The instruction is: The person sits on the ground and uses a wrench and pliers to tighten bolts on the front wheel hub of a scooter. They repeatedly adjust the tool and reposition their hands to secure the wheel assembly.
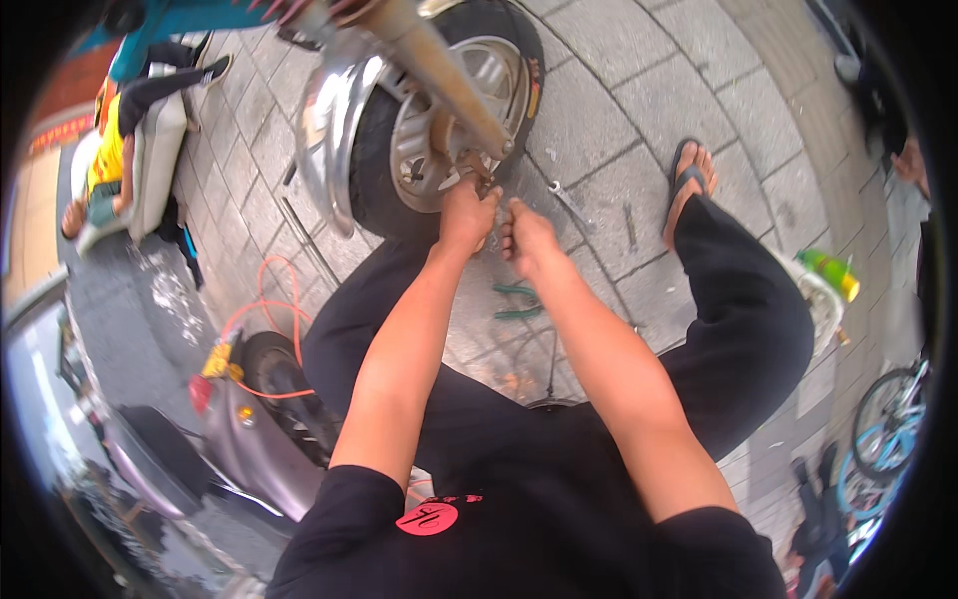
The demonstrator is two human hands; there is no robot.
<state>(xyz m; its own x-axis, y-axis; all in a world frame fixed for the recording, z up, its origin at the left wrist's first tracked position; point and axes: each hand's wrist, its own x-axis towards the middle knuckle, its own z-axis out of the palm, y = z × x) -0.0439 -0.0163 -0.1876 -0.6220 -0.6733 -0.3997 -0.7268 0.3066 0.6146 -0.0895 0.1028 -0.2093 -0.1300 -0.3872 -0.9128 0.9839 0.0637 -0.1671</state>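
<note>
A scooter wheel (pixel 375 185) with a black tyre and silver spoked rim stands in front of me, under a worn metal fork leg (pixel 439 70). Close to its hub, my left hand (pixel 467 218) is closed with the fingertips against a brownish metal part (pixel 475 166) at the axle. What those fingers grip is hidden. Just to the right, my right hand (pixel 531 240) has its fingers curled together near the left one; anything in them is too small to make out. Green-handled pliers (pixel 517 301) lie on the paving below my hands.
A wrench (pixel 569 204) and a thin tool (pixel 631 226) lie on the paving (pixel 599 100) right of the wheel. A long bar (pixel 309 240) lies left. An orange hose (pixel 261 299) runs by a parked scooter (pixel 264 449). A person in yellow (pixel 106 160) reclines at far left.
</note>
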